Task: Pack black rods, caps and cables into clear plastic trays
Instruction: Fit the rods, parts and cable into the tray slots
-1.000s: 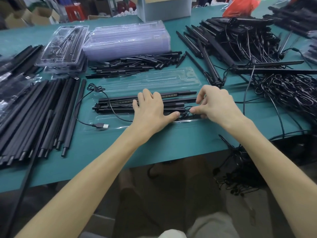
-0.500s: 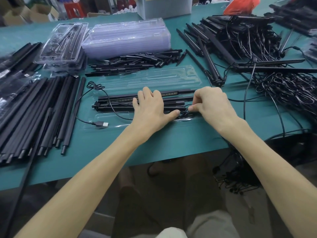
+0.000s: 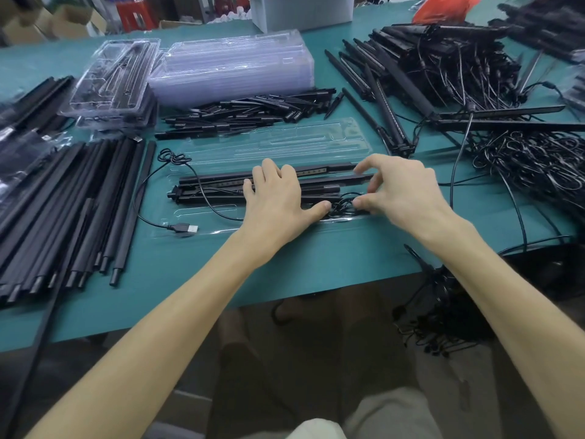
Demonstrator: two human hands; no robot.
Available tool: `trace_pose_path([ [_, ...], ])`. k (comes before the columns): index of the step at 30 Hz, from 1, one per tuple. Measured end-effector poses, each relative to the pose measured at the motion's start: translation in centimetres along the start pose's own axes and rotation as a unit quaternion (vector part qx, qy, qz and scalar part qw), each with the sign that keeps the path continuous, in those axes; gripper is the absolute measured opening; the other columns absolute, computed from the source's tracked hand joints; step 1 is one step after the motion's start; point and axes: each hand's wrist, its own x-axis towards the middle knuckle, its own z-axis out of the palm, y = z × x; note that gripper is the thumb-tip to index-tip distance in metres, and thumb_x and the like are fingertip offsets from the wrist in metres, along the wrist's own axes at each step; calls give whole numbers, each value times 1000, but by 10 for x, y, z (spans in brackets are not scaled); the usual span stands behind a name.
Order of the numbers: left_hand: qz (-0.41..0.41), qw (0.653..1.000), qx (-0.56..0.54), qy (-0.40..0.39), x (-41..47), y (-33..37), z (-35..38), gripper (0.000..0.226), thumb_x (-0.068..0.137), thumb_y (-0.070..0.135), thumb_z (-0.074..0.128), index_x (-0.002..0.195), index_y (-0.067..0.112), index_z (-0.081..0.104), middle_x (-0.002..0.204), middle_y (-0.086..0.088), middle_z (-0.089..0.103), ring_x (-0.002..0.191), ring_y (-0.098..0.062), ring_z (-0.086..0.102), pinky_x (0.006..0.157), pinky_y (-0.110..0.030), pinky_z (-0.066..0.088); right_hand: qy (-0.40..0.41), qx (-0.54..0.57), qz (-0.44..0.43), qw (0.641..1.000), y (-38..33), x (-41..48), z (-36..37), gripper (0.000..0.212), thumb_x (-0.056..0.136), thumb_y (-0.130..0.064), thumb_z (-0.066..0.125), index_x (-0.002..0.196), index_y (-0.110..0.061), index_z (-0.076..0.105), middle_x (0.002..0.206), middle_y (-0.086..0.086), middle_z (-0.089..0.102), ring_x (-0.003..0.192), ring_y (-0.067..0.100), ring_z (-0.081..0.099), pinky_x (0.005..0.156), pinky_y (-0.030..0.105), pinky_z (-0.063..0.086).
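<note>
left hand (image 3: 278, 201) lies flat, fingers straight and together, pressing on the black rods (image 3: 215, 182) that sit in the near half of the clear tray (image 3: 285, 147); its thumb reaches out to the right, to the edge of the coiled cable (image 3: 343, 207).

at the far left of the green table (image 3: 253, 264), a wide row of long rods (image 3: 79, 201) lies side by side, ends toward the near edge. behind them are the filled trays (image 3: 110, 77), and just to their right the stack of empty trays (image 3: 231, 71). a usb plug (image 3: 186, 228) rests on the tray's near left corner, its lead running across the rods. behind the tray lies the heap of short caps (image 3: 247, 115). the coiled cable sits at the tray's near right end, between the two thumbs. right hand (image 3: 405, 191) hovers over that end, fingers loosely bent and spread apart, gripping nothing, thumb tip at the coil. farther right is a pile of wired bars (image 3: 443, 64), and nearer, a tangle of loose cables (image 3: 531, 163).
</note>
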Motion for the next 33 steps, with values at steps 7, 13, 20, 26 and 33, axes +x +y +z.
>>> trace_pose_path([
  [7, -2, 1000, 7, 1, 1, 1, 1, 62, 84, 69, 60, 100, 13, 42, 120, -9, 40, 116, -31, 36, 109, -52, 34, -15, -33, 7, 999, -4, 2, 2, 16, 78, -33, 83, 85, -26, 71, 74, -10, 66, 80, 18, 66, 72, 29, 33],
  [13, -1, 1000, 7, -1, 2, 0, 0, 61, 84, 70, 59, 99, 13, 41, 121, -10, 40, 116, -31, 36, 108, -51, 34, -73, 11, 19, 997, -9, 8, 1, 12, 81, -11, 81, 80, -17, 71, 82, 1, 68, 84, 24, 65, 79, 36, 54],
  [20, 3, 1000, 13, 5, 1, 0, 0, 63, 84, 69, 59, 103, 12, 44, 121, -10, 41, 117, -32, 37, 109, -51, 34, -49, -128, -40, 990, -23, 5, 2, 9, 84, -6, 73, 85, -14, 68, 81, 3, 63, 87, 31, 61, 70, 32, 43],
  [26, 9, 999, 31, 18, -2, 0, 0, 66, 85, 70, 57, 109, 9, 47, 122, -11, 42, 116, -32, 38, 107, -51, 35, 18, -259, -120, 958, -29, -24, 21, 14, 100, -19, 55, 90, -14, 63, 89, 2, 35, 95, 33, 57, 65, 34, 30],
  [33, 9, 999, 19, 35, -4, -1, 3, 66, 85, 67, 58, 111, 8, 48, 122, -10, 42, 115, -32, 39, 108, -49, 33, 79, -264, -117, 954, -40, -26, 25, 32, 101, -45, 52, 100, -22, 74, 81, 10, 52, 78, 33, 59, 58, 33, 35],
])
